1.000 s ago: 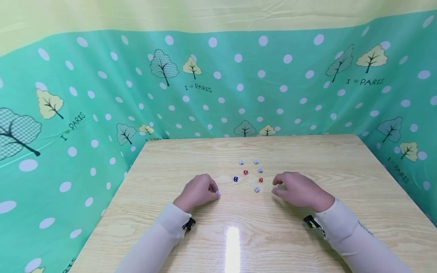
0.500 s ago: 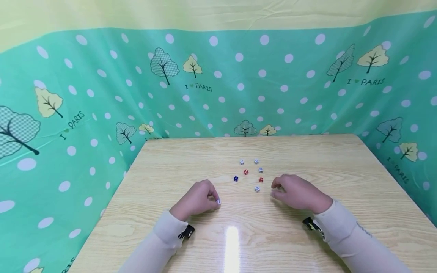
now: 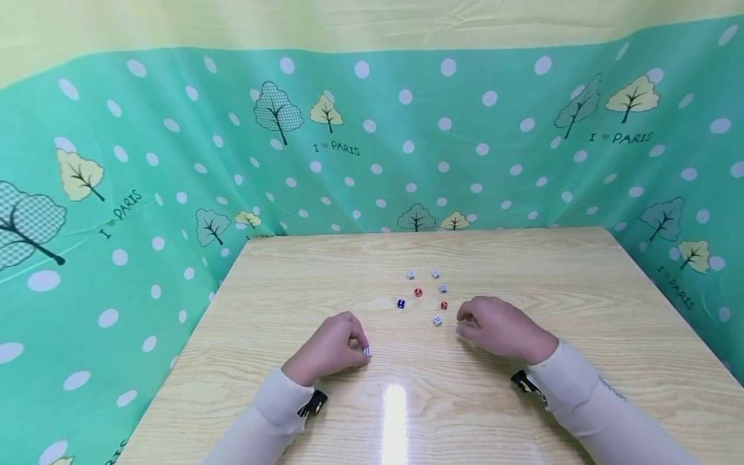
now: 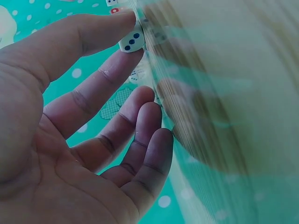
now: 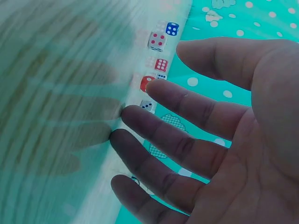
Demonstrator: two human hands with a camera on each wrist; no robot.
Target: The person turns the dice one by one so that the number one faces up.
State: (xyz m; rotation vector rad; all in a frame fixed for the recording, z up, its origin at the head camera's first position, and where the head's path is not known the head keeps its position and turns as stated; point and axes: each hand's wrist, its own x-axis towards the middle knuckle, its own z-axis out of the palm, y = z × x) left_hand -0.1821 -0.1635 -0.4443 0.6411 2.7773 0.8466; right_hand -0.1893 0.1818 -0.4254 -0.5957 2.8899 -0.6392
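My left hand (image 3: 328,349) pinches a white die (image 4: 132,42) between thumb and index finger, close over the tabletop. Three dark pips face the left wrist camera, and its other fingers are loosely bent. To the right, my right hand (image 3: 502,330) holds nothing, its fingers spread and gently curved beside the dice. Nearest to it are a white die (image 3: 438,321) and a red die (image 3: 444,305); its index fingertip overlaps a red die (image 5: 147,84) in the right wrist view. A blue die (image 3: 401,303) and another red die (image 3: 418,292) lie between the hands.
Farther back on the wooden table (image 3: 314,271) are more white dice, one at the left (image 3: 411,275), one behind (image 3: 436,274), and one (image 3: 443,289) nearer. A green dotted curtain (image 3: 372,142) surrounds the table's back and sides. Light reflects off the front (image 3: 395,420).
My left hand has drawn back toward the table's front, and slightly left, with the white die still pinched. The right hand has shifted slightly left; the dice on the table stay put.
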